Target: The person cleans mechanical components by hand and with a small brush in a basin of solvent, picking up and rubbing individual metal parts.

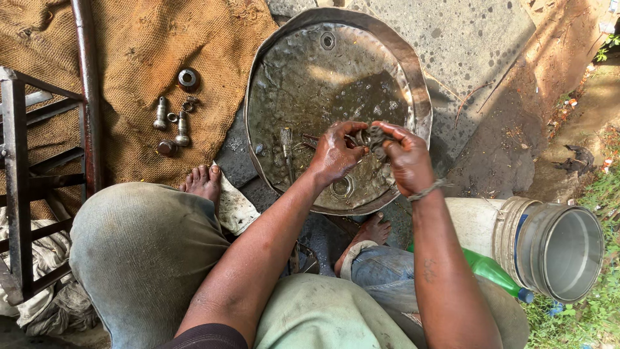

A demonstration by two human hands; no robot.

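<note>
My left hand (334,154) and my right hand (407,158) meet over a round dented metal tray (336,71) holding dirty liquid. Together they grip a small dark greasy metal part (373,137); the left fingers pinch it from the left, the right fingers wrap it from the right. A brush (287,145) lies in the tray to the left of my left hand. Both hands are wet and oily.
Several small metal parts (174,119) lie on a burlap sack (142,64) at the left. A metal frame (26,174) stands at the far left. A white bucket (549,245) lies on its side at the right, with a green bottle (494,271) beside it. My bare feet flank the tray.
</note>
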